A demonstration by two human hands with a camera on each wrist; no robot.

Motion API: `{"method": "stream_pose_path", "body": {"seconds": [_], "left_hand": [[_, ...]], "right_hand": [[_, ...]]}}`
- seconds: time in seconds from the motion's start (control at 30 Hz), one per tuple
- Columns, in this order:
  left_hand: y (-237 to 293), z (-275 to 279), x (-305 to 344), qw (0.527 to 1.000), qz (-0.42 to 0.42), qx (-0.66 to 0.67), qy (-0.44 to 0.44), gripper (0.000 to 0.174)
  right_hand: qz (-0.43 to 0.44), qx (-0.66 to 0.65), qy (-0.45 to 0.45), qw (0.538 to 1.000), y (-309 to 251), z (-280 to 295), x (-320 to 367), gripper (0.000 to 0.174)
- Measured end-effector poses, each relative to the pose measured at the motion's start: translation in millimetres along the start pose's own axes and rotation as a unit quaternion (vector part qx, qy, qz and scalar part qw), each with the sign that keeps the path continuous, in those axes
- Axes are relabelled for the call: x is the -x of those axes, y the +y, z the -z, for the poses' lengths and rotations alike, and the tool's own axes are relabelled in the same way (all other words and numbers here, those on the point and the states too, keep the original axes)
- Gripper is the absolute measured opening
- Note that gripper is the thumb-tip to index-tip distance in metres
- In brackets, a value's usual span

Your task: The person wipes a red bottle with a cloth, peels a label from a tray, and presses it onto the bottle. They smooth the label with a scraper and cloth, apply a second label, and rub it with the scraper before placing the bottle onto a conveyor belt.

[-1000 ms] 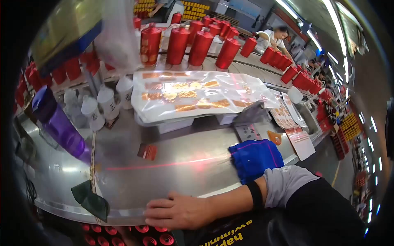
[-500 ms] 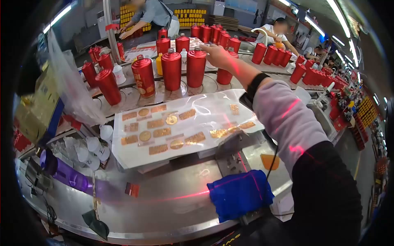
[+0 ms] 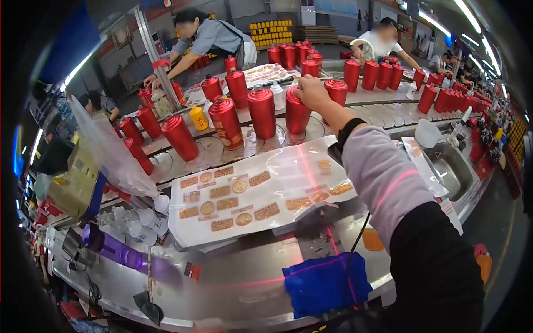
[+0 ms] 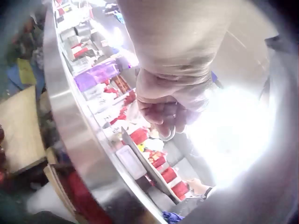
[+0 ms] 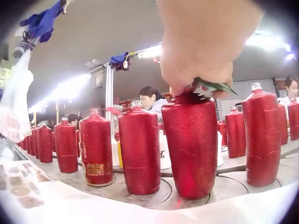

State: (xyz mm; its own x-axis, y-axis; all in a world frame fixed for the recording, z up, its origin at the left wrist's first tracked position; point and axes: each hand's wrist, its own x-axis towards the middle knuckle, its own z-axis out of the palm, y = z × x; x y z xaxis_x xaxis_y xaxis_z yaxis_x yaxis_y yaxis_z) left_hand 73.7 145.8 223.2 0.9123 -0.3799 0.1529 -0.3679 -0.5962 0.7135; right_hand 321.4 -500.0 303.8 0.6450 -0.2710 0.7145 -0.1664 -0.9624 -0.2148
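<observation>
Red bottle (image 5: 189, 144): standing roughly upright directly beneath the nearer right hand (image 5: 203, 53), whose grip is apparently pinching its half-hidden neck; left hand (image 4: 173, 95): hanging loosely curled, well apart.

Head view: high over counter (image 3: 233, 299), wide, facing forward and down, conveyor (image 3: 383, 111) beyond. Left wrist view: close at left hand (image 4: 173, 100), looking past it along counter, scene strongly tilted. Right wrist view: low, near, about bottle height, facing red bottle (image 5: 190, 147) side-on, right hand (image 5: 205, 51) across top. Head and right wrist share red bottle; head and left wrist share purple bottle (image 4: 96, 77).
</observation>
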Motion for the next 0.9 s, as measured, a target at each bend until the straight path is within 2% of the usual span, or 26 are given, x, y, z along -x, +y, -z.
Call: {"method": "stream_pose_path", "body": {"seconds": [0.07, 0.13, 0.2, 0.23, 0.27, 0.3, 0.37, 0.43, 0.47, 0.5, 0.53, 0.57, 0.6, 0.63, 0.67, 0.7, 0.8, 0.9], "left_hand": [[44, -9, -37, 0.985, -0.154, 0.070, 0.031, 0.012], [42, -13, -51, 0.984, -0.168, 0.024, -0.047, 0.028], [72, -31, -73, 0.973, -0.195, 0.098, -0.075, 0.036], [84, -44, -81, 0.968, -0.207, 0.129, -0.064, 0.040], [98, -56, -88, 0.962, -0.213, 0.163, -0.053, 0.045], [125, -66, -97, 0.951, -0.218, 0.210, -0.065, 0.056], [158, -89, -112, 0.926, -0.227, 0.282, -0.106, 0.077], [194, -117, -118, 0.877, -0.236, 0.393, -0.146, 0.091], [209, -130, -114, 0.845, -0.234, 0.449, -0.171, 0.096], [222, -145, -103, 0.822, -0.205, 0.495, -0.194, 0.098], [227, -155, -96, 0.797, -0.177, 0.537, -0.214, 0.099], [218, -163, -96, 0.799, -0.157, 0.530, -0.236, 0.095], [213, -169, -92, 0.802, -0.125, 0.532, -0.240, 0.091], [208, -174, -86, 0.804, -0.093, 0.534, -0.243, 0.086], [202, -178, -80, 0.805, -0.062, 0.536, -0.246, 0.082], [194, -180, -72, 0.766, 0.031, 0.595, -0.242, 0.065], [182, -178, -80, 0.729, 0.080, 0.627, -0.264, 0.052], [178, -180, -86, 0.746, 0.109, 0.608, -0.249, 0.046]], "right_hand": [[0.011, -0.024, -0.018, 0.999, 7, 35, 2, 0.023], [0.083, -0.095, 0.022, 0.992, -14, 107, 13, 0.022], [0.200, -0.111, 0.052, 0.972, -24, 172, 17, 0.027], [0.141, -0.191, 0.019, 0.971, -31, 200, 26, 0.030], [0.142, -0.149, -0.045, 0.978, -35, 232, 29, 0.019], [0.022, -0.199, -0.120, 0.972, -63, 267, 46, 0.017], [-0.112, -0.347, -0.278, 0.889, -91, 323, 65, 0.016], [-0.091, -0.424, -0.297, 0.851, -95, 322, 97, 0.017], [-0.022, -0.430, -0.229, 0.873, -98, 301, 132, 0.020], [0.012, -0.387, -0.250, 0.888, -97, 292, 152, 0.025], [-0.028, -0.437, -0.302, 0.847, -107, 283, 176, 0.026], [-0.032, -0.422, -0.289, 0.859, -112, 271, 197, 0.026], [-0.141, -0.466, -0.280, 0.827, -116, 252, 218, 0.027], [-0.208, -0.505, -0.289, 0.786, -115, 236, 232, 0.030], [-0.235, -0.517, -0.292, 0.770, -114, 225, 247, 0.031], [-0.261, -0.528, -0.296, 0.752, -114, 215, 262, 0.033], [-0.310, -0.546, -0.326, 0.707, -124, 196, 294, 0.036], [-0.299, -0.542, -0.235, 0.750, -127, 170, 311, 0.038]]}}
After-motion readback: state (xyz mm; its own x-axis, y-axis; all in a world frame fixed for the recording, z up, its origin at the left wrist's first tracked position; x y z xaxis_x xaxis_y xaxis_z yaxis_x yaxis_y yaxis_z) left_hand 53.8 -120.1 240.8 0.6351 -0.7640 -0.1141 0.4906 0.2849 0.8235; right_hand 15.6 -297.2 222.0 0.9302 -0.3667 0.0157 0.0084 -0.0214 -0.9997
